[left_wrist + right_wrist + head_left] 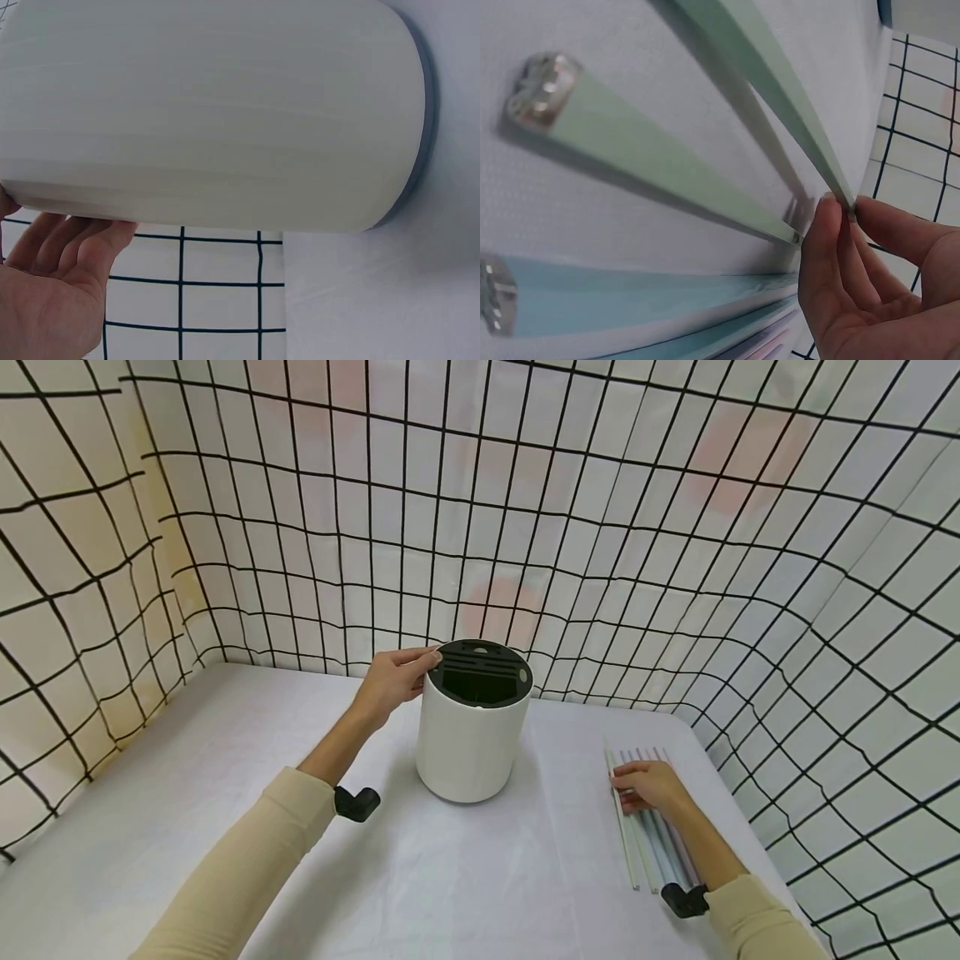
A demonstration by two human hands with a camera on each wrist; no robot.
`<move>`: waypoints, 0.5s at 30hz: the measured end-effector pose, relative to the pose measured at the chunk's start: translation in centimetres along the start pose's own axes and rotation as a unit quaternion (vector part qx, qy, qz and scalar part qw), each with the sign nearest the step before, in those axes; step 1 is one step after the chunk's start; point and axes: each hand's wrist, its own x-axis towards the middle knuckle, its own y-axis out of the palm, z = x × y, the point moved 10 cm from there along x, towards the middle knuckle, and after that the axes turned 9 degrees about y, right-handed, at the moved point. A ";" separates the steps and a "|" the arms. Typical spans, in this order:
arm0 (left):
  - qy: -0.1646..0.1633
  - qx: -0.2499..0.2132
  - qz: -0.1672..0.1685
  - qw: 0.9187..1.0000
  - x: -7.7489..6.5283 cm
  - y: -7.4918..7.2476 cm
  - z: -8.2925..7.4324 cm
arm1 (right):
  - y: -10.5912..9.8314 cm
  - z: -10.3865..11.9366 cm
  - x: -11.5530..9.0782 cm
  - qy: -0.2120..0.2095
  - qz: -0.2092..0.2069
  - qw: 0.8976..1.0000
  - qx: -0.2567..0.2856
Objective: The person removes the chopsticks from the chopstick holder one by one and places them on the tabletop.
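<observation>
A white cylindrical holder (471,747) with a slotted black top (482,675) stands upright on the table. My left hand (390,683) grips its upper left edge, thumb on the rim and fingers around the far side; the left wrist view shows the curved white wall (217,112) beside those fingers. Over to the right, my right hand (651,783) pinches a light green chopstick (780,90) between thumb and fingers, raised off the cloth at least in part. Beneath it lie another green chopstick (637,139), a blue chopstick (615,300) and several more in blue and pinkish tones.
White cloth covers the table (465,877). Black wire grid panels (360,527) rise at the back and on both sides, with white fabric behind them. Dark wrist mounts (357,804) sit on both forearms.
</observation>
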 end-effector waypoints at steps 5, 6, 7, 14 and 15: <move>-0.003 0.005 -0.001 1.000 -0.1 0.0 0.0 | -0.1 -0.2 -0.1 -0.008 -0.009 1.000 -0.019; -0.004 0.006 -0.002 1.000 -0.1 0.0 0.0 | -0.1 -0.1 -0.1 -0.011 -0.007 1.000 -0.020; -0.004 0.007 -0.002 1.000 -0.1 0.0 0.0 | -0.1 -0.2 -0.1 -0.011 -0.006 1.000 -0.019; 0.000 0.002 -0.002 1.000 0.2 0.0 0.2 | 0.0 -0.2 -0.3 -0.019 -0.001 1.000 -0.016; 0.000 0.002 -0.002 1.000 0.2 0.0 0.2 | 0.0 -0.3 -0.3 -0.019 -0.002 1.000 -0.015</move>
